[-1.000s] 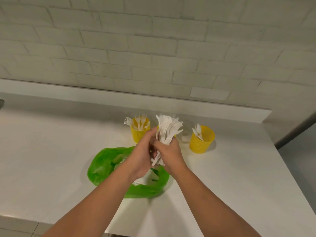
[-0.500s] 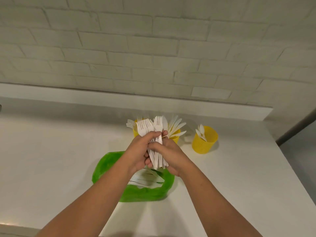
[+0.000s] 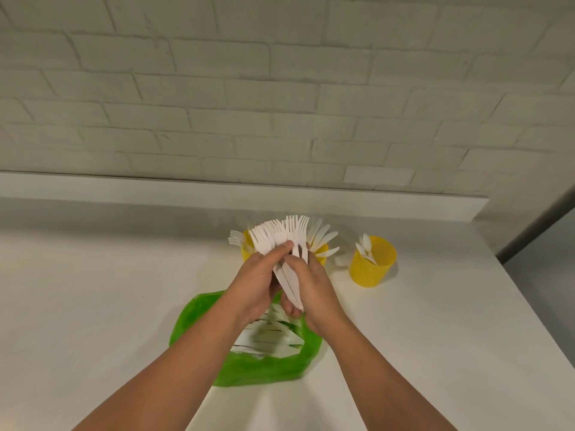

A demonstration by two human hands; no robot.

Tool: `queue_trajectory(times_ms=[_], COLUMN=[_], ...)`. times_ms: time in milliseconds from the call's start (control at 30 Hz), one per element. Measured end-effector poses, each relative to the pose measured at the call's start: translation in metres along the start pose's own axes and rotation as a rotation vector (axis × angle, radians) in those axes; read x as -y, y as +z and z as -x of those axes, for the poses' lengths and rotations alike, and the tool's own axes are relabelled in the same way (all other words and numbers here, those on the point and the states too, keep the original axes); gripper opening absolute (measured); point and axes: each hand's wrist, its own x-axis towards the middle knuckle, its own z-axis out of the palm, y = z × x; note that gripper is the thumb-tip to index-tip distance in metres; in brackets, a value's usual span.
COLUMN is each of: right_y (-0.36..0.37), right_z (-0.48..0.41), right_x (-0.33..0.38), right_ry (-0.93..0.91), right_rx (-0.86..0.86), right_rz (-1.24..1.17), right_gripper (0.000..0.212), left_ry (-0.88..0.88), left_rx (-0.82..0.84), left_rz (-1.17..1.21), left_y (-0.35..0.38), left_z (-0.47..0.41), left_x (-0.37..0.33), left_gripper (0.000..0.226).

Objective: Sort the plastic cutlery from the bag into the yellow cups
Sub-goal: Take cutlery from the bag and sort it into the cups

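Note:
Both hands hold one fanned bunch of white plastic forks [image 3: 280, 233] upright above the green bag [image 3: 258, 370]. My left hand [image 3: 256, 281] grips the bunch from the left, thumb across the front. My right hand [image 3: 312, 286] grips the handles from the right. The bag lies open on the counter with more white cutlery [image 3: 269, 335] inside. Behind the hands stand three yellow cups: the left cup [image 3: 245, 251] with forks, the middle cup [image 3: 322, 253] with knives, mostly hidden, and the right cup [image 3: 371, 265] with spoons.
The white counter [image 3: 93, 290] ends at a low white ledge [image 3: 155, 191] below a pale brick wall. The counter's right edge [image 3: 525, 306] runs diagonally, with grey floor beyond it.
The bunch has been turned and spread into a wider fan of fork heads. My hands stayed above the bag, and the view shifted slightly.

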Motion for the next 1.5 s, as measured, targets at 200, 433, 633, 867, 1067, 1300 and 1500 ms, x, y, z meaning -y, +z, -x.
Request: queue_trajectory(times_ms=[200,433,633,867,1067,1300,1500], right_y=[0.004,0.011,0.041,0.033,0.013,0.037,0.076], right_z=[-0.010,-0.012,-0.039,-0.050,-0.075,-0.118,-0.147], right_x=[-0.009,-0.024,-0.038,-0.030,-0.008,0.005,-0.001], right_ry=[-0.259,-0.273,-0.325,-0.287,-0.166,-0.028,-0.153], right_rx=[-0.170,-0.180,-0.252,-0.316,-0.183,-0.144,-0.136], right_rz=[0.336,0.449,0.491,0.353,0.051,-0.178,-0.020], right_gripper=[0.008,0.014,0.021,0.011,0.018,0.027,0.015], left_ry=[-0.032,-0.029,0.008,0.042,-0.004,-0.044,-0.062], left_rx=[-0.156,-0.246,-0.323,-0.310,-0.434,-0.398,-0.346], left_rz=[0.105,0.304,0.227,0.200,0.137,0.081,0.047], left_y=[0.011,0.008,-0.016,-0.024,-0.063,-0.089,-0.099], left_z=[0.003,0.001,-0.008,-0.009,-0.010,-0.015,-0.023], left_x=[0.006,0.022,0.015,0.006,-0.009,-0.017,-0.026], left_gripper=[0.031,0.029,0.027,0.030,0.022,0.012,0.023])
